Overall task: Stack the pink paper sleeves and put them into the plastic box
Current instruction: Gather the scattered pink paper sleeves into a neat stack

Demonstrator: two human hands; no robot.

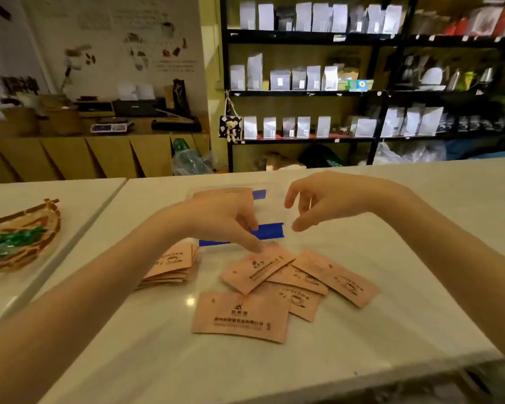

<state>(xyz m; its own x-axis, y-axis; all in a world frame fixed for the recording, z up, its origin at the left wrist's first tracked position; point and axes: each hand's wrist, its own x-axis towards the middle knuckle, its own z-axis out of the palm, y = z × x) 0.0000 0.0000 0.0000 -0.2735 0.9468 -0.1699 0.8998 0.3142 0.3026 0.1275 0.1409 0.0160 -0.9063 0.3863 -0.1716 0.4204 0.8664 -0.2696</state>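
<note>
two hands [222,217] [330,199], scattered pink sleeves [257,268], plastic box [270,211]

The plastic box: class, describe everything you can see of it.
The plastic box is clear, shallow and rectangular, with blue clips on its far and near sides. It sits flat on the white counter, behind the loose pink sleeves. The left hand covers much of it; whether it touches is unclear. A pink sleeve seems to lie inside at the far left.

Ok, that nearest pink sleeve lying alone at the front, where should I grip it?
Take the nearest pink sleeve by its left short edge, coming from the left with the left hand. It lies flat on the counter, and that edge is clear, while its far right corner overlaps a neighbouring sleeve.
</note>
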